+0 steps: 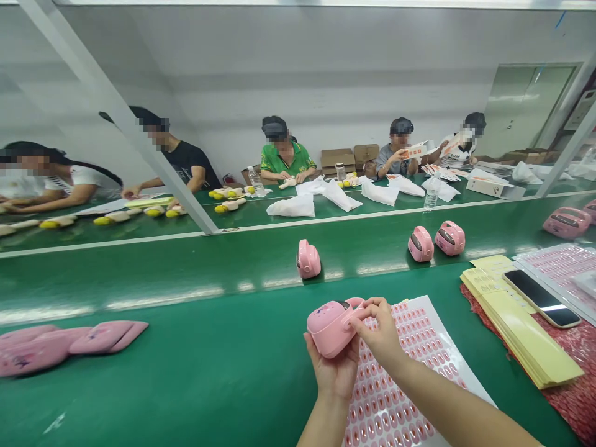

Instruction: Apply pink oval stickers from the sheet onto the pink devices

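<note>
My left hand [336,371] cups a small pink device with a carrying handle [329,328] from below, its fingers wrapped round the body. The device is tilted, with printed decoration on its upper face and a dark panel near the handle. My right hand [379,332] is closed at the handle, thumb against the side where handle and body meet. Whether a small sticker is under that thumb cannot be made out. Beneath my hands lies a white sheet with rows of pink oval stickers [395,397], partly covered by my forearms.
Similar pink devices [308,259] stand on the green line ahead and to the right. Pink pieces [69,344] lie at left. Yellow sheets [521,329] and a phone [540,298] lie right. Across a rail, several people work among white bags [291,206] and plastic bottles [432,192].
</note>
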{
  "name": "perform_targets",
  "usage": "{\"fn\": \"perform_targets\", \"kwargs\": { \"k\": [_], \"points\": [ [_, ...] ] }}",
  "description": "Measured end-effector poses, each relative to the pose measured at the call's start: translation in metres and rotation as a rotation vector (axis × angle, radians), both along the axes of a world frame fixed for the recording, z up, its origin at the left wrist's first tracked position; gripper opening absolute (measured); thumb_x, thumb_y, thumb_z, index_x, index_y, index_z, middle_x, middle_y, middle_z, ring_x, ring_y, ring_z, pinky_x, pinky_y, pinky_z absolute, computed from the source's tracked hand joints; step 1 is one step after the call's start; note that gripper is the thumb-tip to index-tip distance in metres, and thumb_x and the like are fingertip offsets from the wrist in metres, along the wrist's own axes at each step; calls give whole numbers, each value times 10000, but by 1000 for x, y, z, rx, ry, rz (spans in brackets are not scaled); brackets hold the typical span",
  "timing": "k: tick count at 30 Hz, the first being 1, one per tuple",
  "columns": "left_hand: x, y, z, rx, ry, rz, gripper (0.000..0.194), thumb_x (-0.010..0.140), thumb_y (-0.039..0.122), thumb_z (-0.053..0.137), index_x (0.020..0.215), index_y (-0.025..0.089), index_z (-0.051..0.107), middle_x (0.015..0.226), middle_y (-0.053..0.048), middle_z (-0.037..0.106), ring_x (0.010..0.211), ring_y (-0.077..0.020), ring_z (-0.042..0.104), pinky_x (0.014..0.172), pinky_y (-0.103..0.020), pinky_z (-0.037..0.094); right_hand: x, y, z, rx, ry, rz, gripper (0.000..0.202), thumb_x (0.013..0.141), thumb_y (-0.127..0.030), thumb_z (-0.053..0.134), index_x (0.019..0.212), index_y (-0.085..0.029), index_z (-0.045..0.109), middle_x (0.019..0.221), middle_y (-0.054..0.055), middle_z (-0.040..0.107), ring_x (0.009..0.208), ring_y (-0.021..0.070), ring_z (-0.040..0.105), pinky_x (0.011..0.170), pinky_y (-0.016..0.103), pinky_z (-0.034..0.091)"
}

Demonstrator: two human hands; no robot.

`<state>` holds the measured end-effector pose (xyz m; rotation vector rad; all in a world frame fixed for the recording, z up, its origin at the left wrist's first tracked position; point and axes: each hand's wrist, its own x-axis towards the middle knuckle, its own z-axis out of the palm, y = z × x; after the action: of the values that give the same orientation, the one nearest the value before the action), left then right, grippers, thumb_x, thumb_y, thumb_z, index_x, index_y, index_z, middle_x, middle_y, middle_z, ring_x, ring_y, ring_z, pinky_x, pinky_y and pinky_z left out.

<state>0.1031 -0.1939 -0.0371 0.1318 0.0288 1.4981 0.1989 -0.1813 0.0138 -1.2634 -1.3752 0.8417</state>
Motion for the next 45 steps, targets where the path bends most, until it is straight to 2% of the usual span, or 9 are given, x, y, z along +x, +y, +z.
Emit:
{"fn": "perform_targets", "kwargs": {
  "k": [5, 9, 16, 20, 25, 31, 34, 37, 45],
  "points": [
    [-1, 0, -1, -28, -12, -21, 477, 794, 398, 451, 1220, 185, 430, 1067, -114, 618, 992, -224, 575, 815, -299, 480, -1, -1, -6, 176, -109, 23, 52, 702, -229, 591, 674, -215, 550, 878, 51, 481, 910, 211, 456, 847, 402, 376],
    [-3, 0, -4, -58, 33, -40, 493, 782, 403, 460, 1225, 191, 418, 1091, -106, 604, 986, -219, 574, 830, -315, 474, 9, 7, -14, 231, -198, 12, 325, 671, -349, 632, 920, -197, 488, 965, 76, 473, 948, 222, 455, 830, 389, 402],
    [-10, -2, -5, -16, 136, -35, 440, 751, 422, 491, 1148, 235, 463, 1145, -74, 560, 1074, -232, 517, 920, -359, 416, 94, 54, -28, -107, -582, 35, 294, 796, -195, 455, 1082, -162, 512, 1038, 96, 481, 784, 162, 529, 786, 349, 412],
    [-14, 1, -5, -53, 123, -67, 454, 741, 445, 506, 1142, 238, 459, 1137, -67, 551, 1051, -217, 530, 922, -366, 421, 123, 62, -45, -188, -594, 132, 185, 669, -119, 592, 839, -173, 639, 833, 35, 546, 716, 155, 541, 729, 310, 422],
    [-15, 2, -2, -103, 167, -33, 427, 737, 481, 518, 1107, 271, 492, 1101, -46, 585, 1003, -224, 555, 871, -399, 456, 121, 58, -57, -174, -492, 110, 100, 688, -102, 551, 690, -170, 625, 830, 27, 546, 703, 133, 537, 714, 292, 425],
    [-2, -4, 12, -169, 754, 165, 607, 591, 492, 666, 1127, 273, 484, 1107, -59, 574, 1029, -279, 524, 769, -365, 491, 114, 50, -20, -168, -278, 102, 101, 725, -208, 536, 671, -161, 607, 995, 66, 554, 880, 166, 556, 758, 302, 433],
    [8, -10, 15, -51, 1201, 348, 840, 406, 353, 792, 1159, 251, 434, 1183, -67, 506, 1033, -284, 512, 783, -342, 474, 97, 34, 17, -171, -60, 305, 131, 704, -279, 578, 661, -163, 622, 1052, 66, 546, 851, 164, 567, 737, 303, 441],
    [13, -16, 10, 96, 1456, 389, 842, 426, 276, 781, 1176, 253, 400, 1195, -75, 477, 1053, -273, 497, 848, -372, 431, 75, 19, 45, -136, -72, 422, 61, 642, -231, 646, 612, -179, 633, 1010, 45, 559, 917, 186, 534, 766, 316, 412],
    [6, -15, -12, 394, 1650, 324, 849, 515, 260, 736, 1243, 274, 299, 1275, -106, 403, 1138, -302, 424, 902, -458, 365, 63, 12, 49, -165, -254, 451, 95, 634, -114, 647, 570, -180, 620, 964, 36, 542, 971, 184, 490, 856, 336, 366]
  ]
}}
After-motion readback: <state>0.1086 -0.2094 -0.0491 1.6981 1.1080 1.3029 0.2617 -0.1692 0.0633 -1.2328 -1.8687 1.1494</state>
